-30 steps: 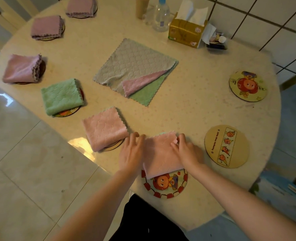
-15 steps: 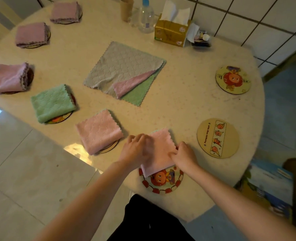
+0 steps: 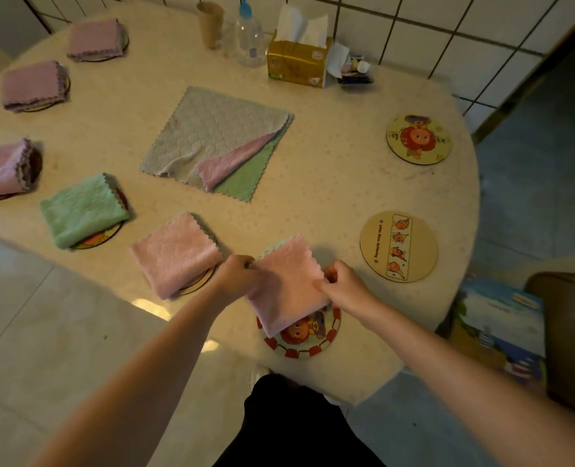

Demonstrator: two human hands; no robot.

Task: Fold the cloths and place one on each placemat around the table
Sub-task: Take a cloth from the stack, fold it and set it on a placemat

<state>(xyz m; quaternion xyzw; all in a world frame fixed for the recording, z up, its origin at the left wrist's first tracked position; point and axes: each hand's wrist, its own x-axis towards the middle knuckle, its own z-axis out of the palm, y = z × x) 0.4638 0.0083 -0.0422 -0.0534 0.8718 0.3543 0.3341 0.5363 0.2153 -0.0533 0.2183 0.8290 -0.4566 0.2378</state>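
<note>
Pink, quilted and folded into a small square, the microfibre cloth point(image 3: 289, 284) lies tilted over the far half of a round red-rimmed cartoon placemat point(image 3: 301, 335) at the near edge of the cream speckled round table point(image 3: 330, 197). In the head view, the left hand point(image 3: 237, 276) has its fingers curled on the cloth's left edge, pinching it, while the right hand point(image 3: 341, 286) pinches the right edge with bent fingers and thumb. Just left of it a second folded pink cloth point(image 3: 175, 254) covers most of another round mat, and further left a folded green cloth point(image 3: 82, 208) sits on its own mat. Three more folded pink cloths point(image 3: 33, 84) rest on mats along the far left rim. At the middle of the table lies a flat stack of unfolded cloths point(image 3: 217, 141), grey on top with pink and green corners showing beneath. To the right, well apart from the hands, a beige round placemat with a strip of figures point(image 3: 399, 246) and a yellow round placemat with a red cartoon face point(image 3: 417, 138) stand bare. By the tiled wall are a gold tissue box point(image 3: 296, 62), a clear bottle with a blue cap point(image 3: 249, 38) and a brown cup point(image 3: 210, 23).
</note>
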